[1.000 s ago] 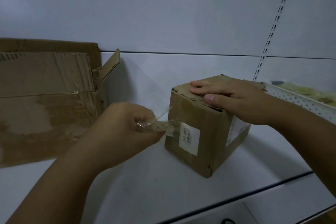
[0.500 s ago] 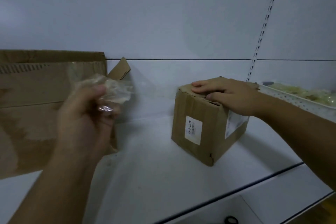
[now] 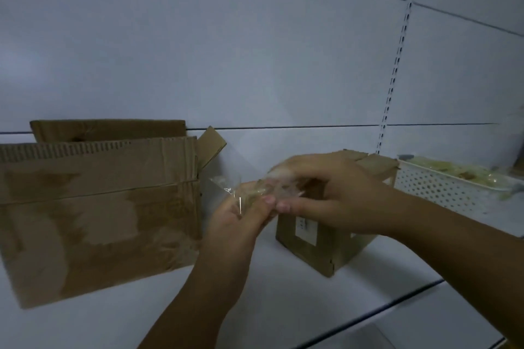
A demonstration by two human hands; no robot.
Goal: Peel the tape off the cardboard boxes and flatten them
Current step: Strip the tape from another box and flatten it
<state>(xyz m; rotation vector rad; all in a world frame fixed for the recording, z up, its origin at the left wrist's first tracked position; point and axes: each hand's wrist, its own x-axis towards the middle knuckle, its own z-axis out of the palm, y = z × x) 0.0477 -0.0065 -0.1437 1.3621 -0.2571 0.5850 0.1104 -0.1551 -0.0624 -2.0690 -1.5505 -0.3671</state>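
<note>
White shelf [image 3: 283, 309] is carrying everything in view. The large box [image 3: 99, 221], brown creased cardboard, is standing at the left with its long axis running left to right along the shelf. Its top is open and one flap [image 3: 211, 144] is angling up to the right. The small box [image 3: 326, 252] is sitting well apart from it toward the right. It is upright, with one vertical corner turned to the viewer and its white label [image 3: 306, 228] facing forward-left. A white perforated basket [image 3: 442, 190] is standing near it at the far right.

The right hand [image 3: 334, 193] and the left hand [image 3: 241, 218] are meeting in the air in front of the small box, thumbs close together, both pinching the tape [image 3: 255, 193]. The tape, clear and crumpled, is lying with its long axis across from one hand to the other. A loose end is pointing up and left toward the large box, and motion blur is hiding the finer folds.

Judged step: wadding the peeled strip for disposal. To do this well, the hands should be folding the sticky side inward and rolling toward the loose end, so that nothing is trailing onto either box. They should then be freeing one hand at a time. Neither box is flattened yet.
</note>
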